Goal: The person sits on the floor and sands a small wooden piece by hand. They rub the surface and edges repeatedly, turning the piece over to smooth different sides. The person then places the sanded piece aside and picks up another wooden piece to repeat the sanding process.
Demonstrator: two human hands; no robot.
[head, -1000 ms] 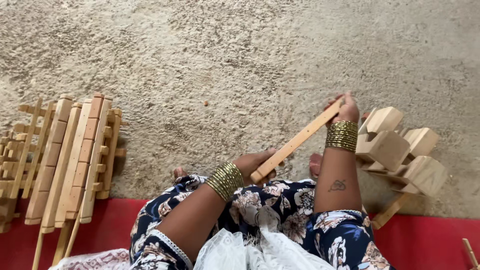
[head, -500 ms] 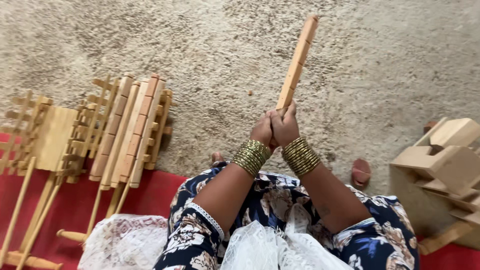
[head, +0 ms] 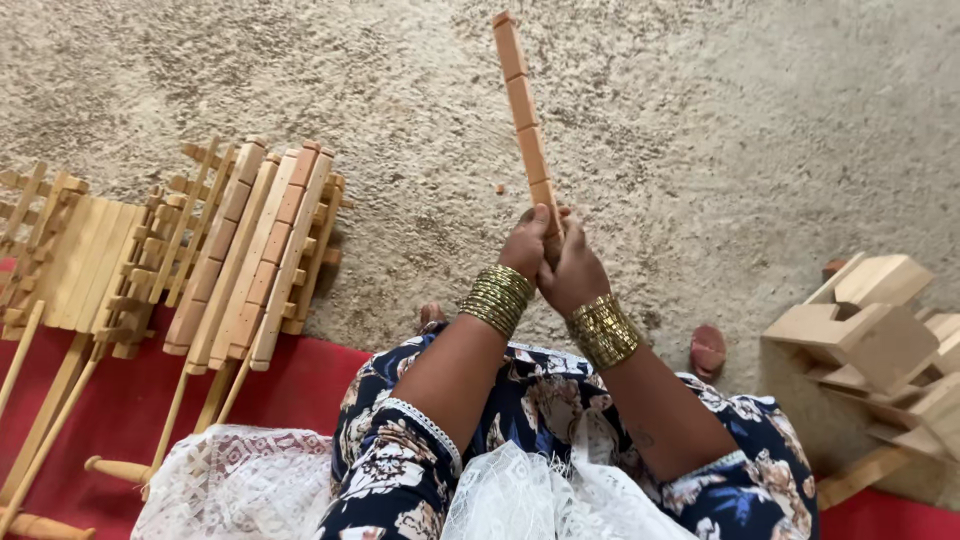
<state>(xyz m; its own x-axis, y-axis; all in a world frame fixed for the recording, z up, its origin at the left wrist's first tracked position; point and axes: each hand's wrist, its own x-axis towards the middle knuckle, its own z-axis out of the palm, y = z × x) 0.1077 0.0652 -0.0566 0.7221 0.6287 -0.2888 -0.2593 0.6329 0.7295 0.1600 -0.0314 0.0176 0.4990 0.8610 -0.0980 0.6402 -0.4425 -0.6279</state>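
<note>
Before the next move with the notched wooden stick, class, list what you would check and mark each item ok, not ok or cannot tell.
1. Both hands, left hand and right hand, closed on the lower end of the wooden stick: ok.
2. Stick clear of the ground: cannot tell.
3. Stick whole, no visible break: ok.
4. Stack of notched wooden pieces apart from the hands: ok.
5. Wooden blocks apart from the stick: ok.
</note>
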